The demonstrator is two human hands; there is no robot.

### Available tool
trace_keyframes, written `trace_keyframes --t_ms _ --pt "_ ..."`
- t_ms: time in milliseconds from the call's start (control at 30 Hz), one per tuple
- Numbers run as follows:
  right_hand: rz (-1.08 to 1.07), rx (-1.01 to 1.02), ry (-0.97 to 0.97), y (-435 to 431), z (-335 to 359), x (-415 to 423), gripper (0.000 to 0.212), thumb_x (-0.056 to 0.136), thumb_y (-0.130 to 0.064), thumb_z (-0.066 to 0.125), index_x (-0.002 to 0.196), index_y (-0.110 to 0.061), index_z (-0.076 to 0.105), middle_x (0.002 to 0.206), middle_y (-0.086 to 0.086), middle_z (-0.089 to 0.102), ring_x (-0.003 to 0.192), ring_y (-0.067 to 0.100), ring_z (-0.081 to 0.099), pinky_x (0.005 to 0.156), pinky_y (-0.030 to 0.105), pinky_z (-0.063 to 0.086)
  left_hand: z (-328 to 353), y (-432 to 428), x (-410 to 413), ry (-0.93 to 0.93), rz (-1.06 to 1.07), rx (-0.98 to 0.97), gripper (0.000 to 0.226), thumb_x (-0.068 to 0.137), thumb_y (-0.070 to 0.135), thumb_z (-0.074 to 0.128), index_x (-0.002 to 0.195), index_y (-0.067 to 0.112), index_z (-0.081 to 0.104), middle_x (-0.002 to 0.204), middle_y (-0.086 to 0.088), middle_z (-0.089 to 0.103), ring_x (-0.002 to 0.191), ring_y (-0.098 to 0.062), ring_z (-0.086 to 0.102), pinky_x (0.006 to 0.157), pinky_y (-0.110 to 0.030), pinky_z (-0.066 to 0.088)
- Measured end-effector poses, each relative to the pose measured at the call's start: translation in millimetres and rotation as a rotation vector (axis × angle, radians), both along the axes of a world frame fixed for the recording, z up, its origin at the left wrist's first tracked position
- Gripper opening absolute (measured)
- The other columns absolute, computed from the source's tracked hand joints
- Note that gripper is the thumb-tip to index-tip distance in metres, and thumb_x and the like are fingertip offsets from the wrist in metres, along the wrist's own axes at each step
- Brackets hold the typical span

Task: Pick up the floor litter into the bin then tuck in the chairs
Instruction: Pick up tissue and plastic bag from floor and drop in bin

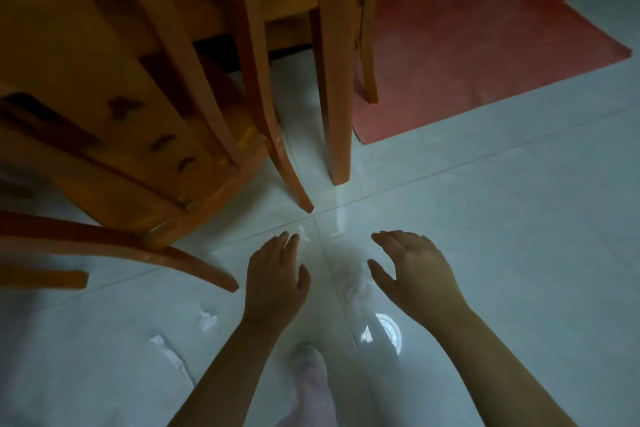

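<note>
Both my hands hover over the glossy pale tiled floor, palms down, holding nothing. My left hand (275, 282) has its fingers together and slightly spread at the thumb. My right hand (412, 269) is open with curved fingers. Small white scraps of litter lie on the floor: one (206, 319) left of my left wrist, a larger crumpled one (168, 350) further left, and a tiny one (304, 231) just beyond my left fingertips. A wooden chair (114, 107) stands at the left, its curved rear leg (291, 180) ending close ahead of my hands. No bin is in view.
A straight wooden leg (337, 107) stands just right of the chair's leg. A red mat (485, 55) lies on the floor at the upper right. My foot (310, 378) shows between my forearms. A round light reflection (388, 333) glares on the tile.
</note>
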State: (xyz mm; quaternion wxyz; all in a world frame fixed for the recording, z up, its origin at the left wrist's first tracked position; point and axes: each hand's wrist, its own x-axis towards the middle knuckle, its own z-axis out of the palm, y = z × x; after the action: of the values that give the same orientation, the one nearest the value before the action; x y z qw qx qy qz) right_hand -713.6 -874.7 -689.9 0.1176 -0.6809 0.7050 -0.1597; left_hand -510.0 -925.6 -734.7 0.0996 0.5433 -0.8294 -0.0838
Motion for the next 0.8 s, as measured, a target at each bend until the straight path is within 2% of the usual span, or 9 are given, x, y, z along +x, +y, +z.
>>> trace_keyframes --t_ms 233,300,367,500,600,800 --pt "0.075 0.093 -0.014 -28.5 -168.3 -2.3 0.037 0.073 -0.035 0.06 0.1 -0.012 0.069 0.095 0.004 0.073 0.082 0.023 0.069 0.076 0.042 0.055 -157.3 -41.0 3.5 -0.024 0.012 0.0 0.045 0.072 0.021 0.056 0.112 0.0 0.06 0.112 -0.018 0.065 0.101 -0.034 0.062 0.083 -0.045 0.05" --pt "0.106 0.147 -0.024 -29.5 -209.7 -2.8 0.037 0.078 -0.033 0.064 0.108 -0.012 0.066 0.105 0.005 0.07 0.092 0.024 0.067 0.085 0.041 0.05 -193.4 -45.0 4.2 -0.034 0.004 -0.011 0.043 0.07 0.019 0.061 0.109 -0.001 0.061 0.109 -0.019 0.066 0.098 -0.034 0.064 0.08 -0.045 0.051" --pt "0.115 0.2 -0.053 -30.6 -240.7 -3.1 0.041 0.086 -0.035 0.058 0.122 -0.015 0.057 0.121 0.003 0.062 0.108 0.023 0.059 0.097 0.036 0.042 -226.2 -48.9 5.9 -0.043 0.0 0.009 0.043 0.068 0.014 0.072 0.107 -0.002 0.062 0.107 -0.02 0.066 0.095 -0.036 0.064 0.078 -0.045 0.052" --pt "0.166 0.261 -0.053 -36.9 -284.5 -6.7 0.048 0.09 -0.04 0.049 0.133 -0.021 0.044 0.134 -0.003 0.051 0.119 0.016 0.048 0.102 0.028 0.033 -278.9 -53.9 16.0 -0.123 -0.012 0.044 0.047 0.063 0.01 0.079 0.105 -0.002 0.063 0.107 -0.022 0.066 0.094 -0.037 0.064 0.078 -0.047 0.052" --pt "0.2 0.321 -0.042 -40.8 -310.1 -8.2 0.052 0.089 -0.043 0.05 0.135 -0.023 0.041 0.136 -0.004 0.048 0.121 0.016 0.045 0.103 0.028 0.033 -306.3 -59.5 22.6 -0.154 0.022 0.057 0.045 0.067 0.012 0.077 0.107 -0.002 0.062 0.11 -0.023 0.065 0.098 -0.038 0.062 0.08 -0.049 0.051" --pt "0.205 0.418 -0.01 -41.8 -346.1 -22.1 0.058 0.086 -0.049 0.052 0.137 -0.026 0.036 0.139 -0.004 0.044 0.124 0.016 0.041 0.103 0.027 0.03 -337.5 -69.5 23.4 -0.141 0.053 0.076 0.043 0.065 0.008 0.078 0.102 -0.005 0.062 0.104 -0.026 0.065 0.09 -0.041 0.064 0.073 -0.049 0.052"
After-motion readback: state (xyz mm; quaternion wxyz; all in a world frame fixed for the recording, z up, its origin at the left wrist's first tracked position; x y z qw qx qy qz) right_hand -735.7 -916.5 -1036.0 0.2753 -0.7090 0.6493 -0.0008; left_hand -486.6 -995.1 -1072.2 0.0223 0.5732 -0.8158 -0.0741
